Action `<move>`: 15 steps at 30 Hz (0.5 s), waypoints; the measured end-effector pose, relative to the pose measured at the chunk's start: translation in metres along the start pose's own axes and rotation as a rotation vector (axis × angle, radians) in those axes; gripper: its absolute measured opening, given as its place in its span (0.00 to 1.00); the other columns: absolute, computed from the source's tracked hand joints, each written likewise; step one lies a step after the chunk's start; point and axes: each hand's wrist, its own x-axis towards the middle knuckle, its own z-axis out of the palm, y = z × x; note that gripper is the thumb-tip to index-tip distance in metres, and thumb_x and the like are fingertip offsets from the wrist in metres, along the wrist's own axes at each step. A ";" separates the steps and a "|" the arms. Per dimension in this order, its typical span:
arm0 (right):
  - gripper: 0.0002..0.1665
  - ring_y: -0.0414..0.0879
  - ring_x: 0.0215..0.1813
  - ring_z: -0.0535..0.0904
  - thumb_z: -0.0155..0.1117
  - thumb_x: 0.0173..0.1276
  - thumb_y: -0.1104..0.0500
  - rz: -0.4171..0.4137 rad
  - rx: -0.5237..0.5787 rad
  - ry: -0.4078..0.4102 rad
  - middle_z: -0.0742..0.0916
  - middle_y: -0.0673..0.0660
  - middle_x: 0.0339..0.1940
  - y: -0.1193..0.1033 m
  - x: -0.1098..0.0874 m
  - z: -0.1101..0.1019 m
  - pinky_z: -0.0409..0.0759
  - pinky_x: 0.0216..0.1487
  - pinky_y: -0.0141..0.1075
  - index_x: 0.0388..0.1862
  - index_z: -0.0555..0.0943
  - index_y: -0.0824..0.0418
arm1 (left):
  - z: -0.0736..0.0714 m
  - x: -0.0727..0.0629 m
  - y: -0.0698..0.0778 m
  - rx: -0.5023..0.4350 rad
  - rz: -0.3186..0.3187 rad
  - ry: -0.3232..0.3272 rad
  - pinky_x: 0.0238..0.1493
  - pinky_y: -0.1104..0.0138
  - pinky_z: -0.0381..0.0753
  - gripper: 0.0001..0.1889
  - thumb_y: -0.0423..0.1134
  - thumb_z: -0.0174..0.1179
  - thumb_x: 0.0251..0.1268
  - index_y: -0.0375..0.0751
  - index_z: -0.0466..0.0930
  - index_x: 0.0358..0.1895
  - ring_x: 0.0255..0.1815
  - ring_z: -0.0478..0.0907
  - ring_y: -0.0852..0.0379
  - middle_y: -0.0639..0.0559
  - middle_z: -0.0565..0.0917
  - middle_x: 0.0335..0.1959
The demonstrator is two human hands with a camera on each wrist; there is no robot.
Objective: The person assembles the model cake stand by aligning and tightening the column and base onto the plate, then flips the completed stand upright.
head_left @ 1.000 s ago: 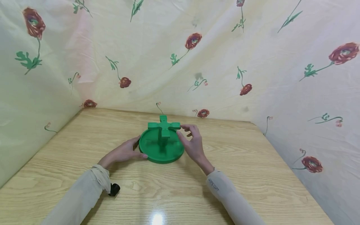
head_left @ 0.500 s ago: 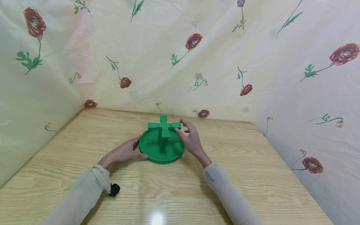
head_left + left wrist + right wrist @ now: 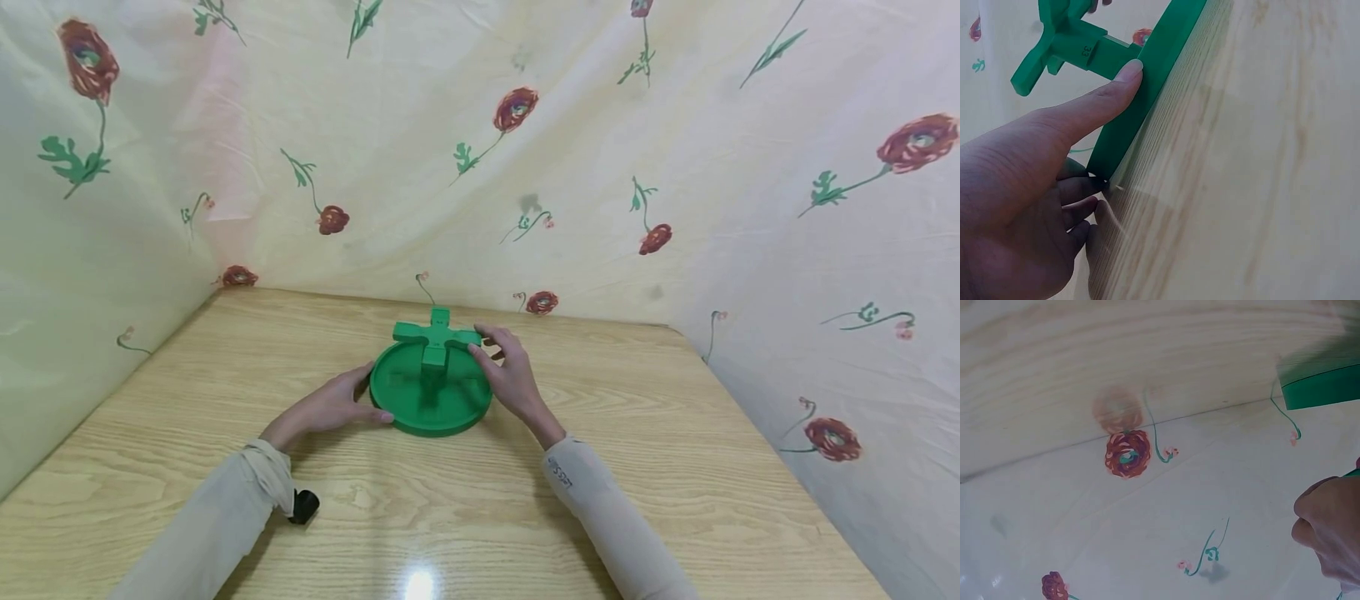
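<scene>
A round green base (image 3: 427,431) with a raised rim stands on the table, and a post rises from its middle. On the post sits a green four-armed cross-shaped handle (image 3: 437,336). My left hand (image 3: 333,404) grips the left side of the base; in the left wrist view its thumb (image 3: 1107,100) lies on the rim and its fingers curl at the lower edge. At the right, my right hand (image 3: 513,379) pinches the end of one handle arm between thumb and fingers. In the right wrist view only part of this hand (image 3: 1335,519) shows, its grip hidden.
The wood-grain table (image 3: 637,467) is bordered at the back and sides by a pale flowered cloth (image 3: 405,150). A small black cylinder (image 3: 303,506) sticks out beside the left sleeve. Light glares off the table's near middle.
The cross handle has turned slightly clockwise seen from above. My right hand reached further back along the handle arm, then drew it slightly nearer. My left hand and the base have stayed put.
</scene>
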 end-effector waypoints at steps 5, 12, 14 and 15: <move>0.19 0.60 0.56 0.78 0.64 0.76 0.66 0.002 0.008 0.007 0.84 0.66 0.55 0.000 -0.003 -0.001 0.80 0.50 0.51 0.63 0.80 0.70 | 0.000 0.000 0.000 -0.004 0.003 -0.005 0.76 0.38 0.52 0.52 0.44 0.73 0.66 0.27 0.47 0.82 0.81 0.49 0.33 0.32 0.57 0.81; 0.19 0.61 0.56 0.78 0.66 0.76 0.65 0.003 0.034 0.014 0.84 0.65 0.54 -0.002 -0.008 -0.002 0.79 0.51 0.57 0.63 0.81 0.69 | 0.000 -0.001 0.001 0.017 -0.007 -0.001 0.76 0.37 0.54 0.53 0.45 0.74 0.66 0.27 0.48 0.82 0.81 0.50 0.32 0.31 0.57 0.80; 0.19 0.62 0.56 0.78 0.66 0.75 0.66 -0.005 0.045 0.019 0.84 0.66 0.54 -0.003 -0.010 -0.001 0.79 0.51 0.59 0.62 0.81 0.71 | 0.000 -0.001 0.001 0.019 -0.008 -0.001 0.76 0.37 0.54 0.53 0.46 0.74 0.66 0.26 0.48 0.82 0.81 0.50 0.32 0.31 0.57 0.80; 0.19 0.63 0.55 0.78 0.67 0.75 0.66 -0.009 0.052 0.023 0.84 0.67 0.53 -0.003 -0.011 -0.001 0.79 0.50 0.60 0.62 0.81 0.71 | 0.000 -0.001 0.002 0.020 -0.007 -0.002 0.75 0.37 0.54 0.53 0.46 0.74 0.66 0.26 0.47 0.82 0.81 0.50 0.32 0.31 0.57 0.80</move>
